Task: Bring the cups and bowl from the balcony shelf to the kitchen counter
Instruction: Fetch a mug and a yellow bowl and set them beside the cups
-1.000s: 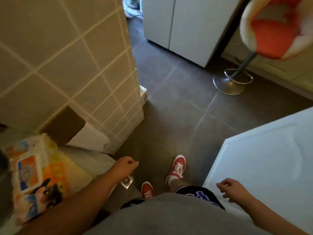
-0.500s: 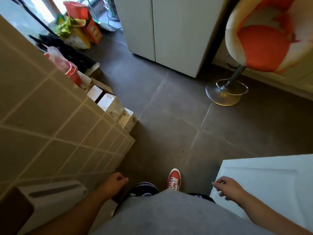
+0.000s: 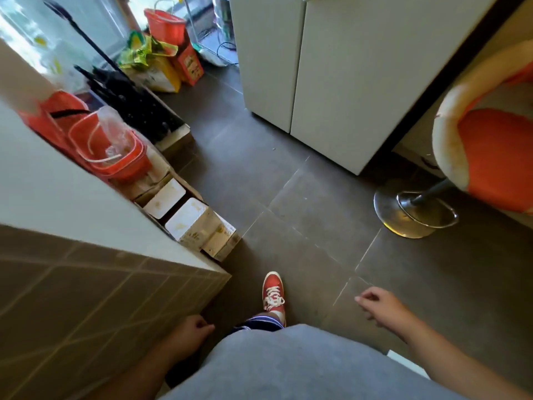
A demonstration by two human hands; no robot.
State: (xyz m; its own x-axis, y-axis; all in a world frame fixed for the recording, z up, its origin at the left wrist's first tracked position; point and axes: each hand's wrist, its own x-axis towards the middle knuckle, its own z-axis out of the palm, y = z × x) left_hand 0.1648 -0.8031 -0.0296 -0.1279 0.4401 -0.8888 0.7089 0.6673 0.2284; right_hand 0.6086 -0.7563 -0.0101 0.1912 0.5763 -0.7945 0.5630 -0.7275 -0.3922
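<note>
Dark floor tiles [image 3: 302, 203], tiled wall corner on your left. Left hand [image 3: 189, 332] loosely curled, right hand [image 3: 380, 306] loosely open: both grips empty. Cups, bowl, shelf not in view; fetching seemingly not yet begun.

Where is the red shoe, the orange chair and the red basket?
red shoe [image 3: 272, 293], head view, on its laces.
orange chair [image 3: 496, 157], head view, on the seat cushion.
red basket [image 3: 121, 166], head view, on its front wall.
</note>
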